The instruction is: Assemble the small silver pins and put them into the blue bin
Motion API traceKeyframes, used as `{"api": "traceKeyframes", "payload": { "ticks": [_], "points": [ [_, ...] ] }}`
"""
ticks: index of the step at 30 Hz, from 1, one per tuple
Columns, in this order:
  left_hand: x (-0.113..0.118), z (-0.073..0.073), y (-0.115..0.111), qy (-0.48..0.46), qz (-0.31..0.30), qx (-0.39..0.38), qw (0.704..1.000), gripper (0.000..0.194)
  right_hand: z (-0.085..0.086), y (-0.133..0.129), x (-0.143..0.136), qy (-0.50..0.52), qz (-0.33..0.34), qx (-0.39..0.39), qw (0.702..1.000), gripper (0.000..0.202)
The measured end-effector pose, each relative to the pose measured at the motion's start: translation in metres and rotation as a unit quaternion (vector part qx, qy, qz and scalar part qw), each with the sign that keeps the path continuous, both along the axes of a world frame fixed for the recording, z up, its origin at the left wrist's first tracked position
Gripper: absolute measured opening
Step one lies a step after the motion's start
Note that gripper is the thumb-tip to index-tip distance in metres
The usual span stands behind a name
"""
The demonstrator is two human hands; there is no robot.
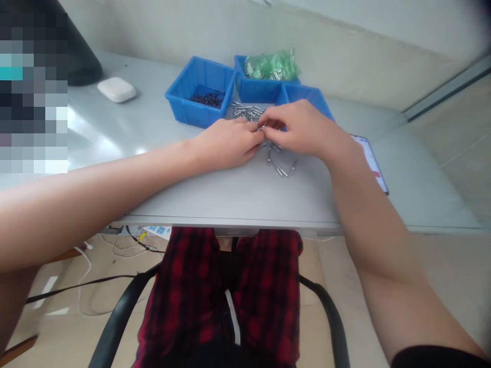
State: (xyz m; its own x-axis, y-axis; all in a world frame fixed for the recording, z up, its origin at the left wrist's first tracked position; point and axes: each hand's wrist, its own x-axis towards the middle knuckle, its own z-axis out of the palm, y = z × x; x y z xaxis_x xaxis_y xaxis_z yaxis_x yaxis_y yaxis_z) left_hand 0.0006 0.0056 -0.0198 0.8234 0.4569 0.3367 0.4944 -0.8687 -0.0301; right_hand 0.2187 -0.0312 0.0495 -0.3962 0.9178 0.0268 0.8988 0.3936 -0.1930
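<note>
A heap of small silver pins that look like blind rivets (249, 111) lies on the grey table in front of blue bins. My left hand (232, 143) rests over the heap's near left side, its fingers bent and drawn together. From the right, my right hand (297, 127) reaches in with thumb and fingertips pinched close to my left fingertips. Whatever sits between the fingers of either hand is too small or hidden to make out. A few loose rivets (282, 168) are spread on the table just below my right hand.
Behind the heap stand a blue bin of dark screws (184, 105), a second blue bin (261, 91) with a green plastic bag (272, 66), and a third blue bin (307, 94) partly behind my right hand. A phone (370, 153) lies right; a white case (117, 89) lies left.
</note>
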Motion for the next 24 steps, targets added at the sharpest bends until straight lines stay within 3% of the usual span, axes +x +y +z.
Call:
{"api": "traceKeyframes", "payload": {
  "ticks": [13,24],
  "points": [
    [-0.0008,-0.0055,0.005,-0.008,-0.014,0.011,1.0,0.041,0.0001,-0.0008,-0.0008,0.007,-0.001,0.007,1.0,0.033],
    [0.0007,-0.0015,0.0012,0.018,-0.002,0.034,0.999,0.044,0.0014,-0.0012,-0.0028,-0.004,-0.013,-0.001,1.0,0.033]
  ]
}}
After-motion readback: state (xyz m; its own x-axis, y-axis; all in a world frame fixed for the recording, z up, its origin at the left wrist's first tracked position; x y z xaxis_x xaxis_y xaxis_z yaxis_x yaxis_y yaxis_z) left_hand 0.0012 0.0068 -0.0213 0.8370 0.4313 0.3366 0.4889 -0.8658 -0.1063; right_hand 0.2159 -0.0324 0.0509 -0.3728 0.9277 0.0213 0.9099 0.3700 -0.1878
